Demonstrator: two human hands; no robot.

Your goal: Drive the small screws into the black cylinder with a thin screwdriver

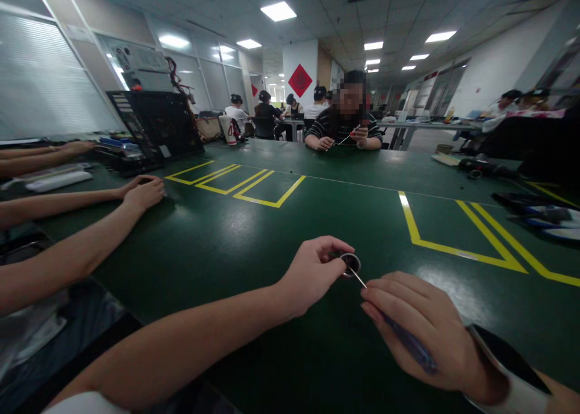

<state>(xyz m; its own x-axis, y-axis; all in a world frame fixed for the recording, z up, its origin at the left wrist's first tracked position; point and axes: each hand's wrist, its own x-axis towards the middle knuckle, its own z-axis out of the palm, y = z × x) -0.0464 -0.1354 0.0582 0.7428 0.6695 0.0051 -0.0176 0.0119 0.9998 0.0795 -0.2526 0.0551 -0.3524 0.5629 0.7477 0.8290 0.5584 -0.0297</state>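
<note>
Small round part (350, 263) being worked above the green table (254, 232).
Left hand (312, 278) is pinching it; right hand (419, 332) is gripping a screwdriver (399, 335), tip just reaching it, work looking unfinished.

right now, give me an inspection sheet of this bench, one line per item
surface: green table with yellow tape outlines.
job's things: small round metal part pinched in the left hand; thin screwdriver in the right hand, tip at the part.
clutter: black open case far left, white cup.
grippers: both hands closed on their items.
cables: red wire bundle above the case.
surroundings: co-worker's arms at left, seated person opposite.
</note>
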